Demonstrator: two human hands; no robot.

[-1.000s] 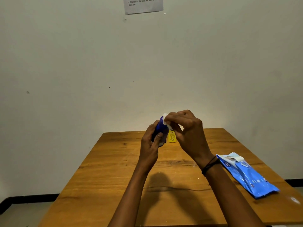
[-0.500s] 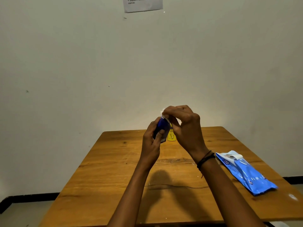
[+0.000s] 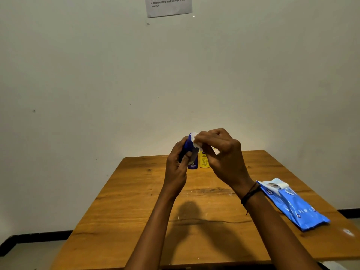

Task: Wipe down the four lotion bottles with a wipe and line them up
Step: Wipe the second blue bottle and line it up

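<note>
At the lower left of the frame a black skirting strip (image 3: 39, 233) runs along the foot of a pale wall (image 3: 78, 75), and the wooden bench (image 3: 136, 211) begins to the right of it and fills the lower middle. Above the bench, near the centre of the frame, the left hand (image 3: 176, 166) is raised and its fingers are curled round a blue bottle (image 3: 187, 150), which it holds in the air, tilted a little. A dark blue end shows just below this hand, level with the bench surface; I cannot tell if it is the bottom of the same bottle or another one standing behind. At the top of the blue bottle lies a white wipe (image 3: 195, 141), touching it. High above, at the upper edge of the frame, a paper sheet (image 3: 168, 5) with printed lines hangs on the wall. Just right of the blue bottle, a yellow bottle (image 3: 204, 160) stands upright at the far side of the bench, partly hidden. The right hand (image 3: 224, 154) pinches the wipe between thumb and fingertips and presses it on the bottle. Its wrist carries a dark wristband (image 3: 250, 193). At the lower right a blue packet of wipes (image 3: 292, 205) lies flat on the bench, its flap lifted.
</note>
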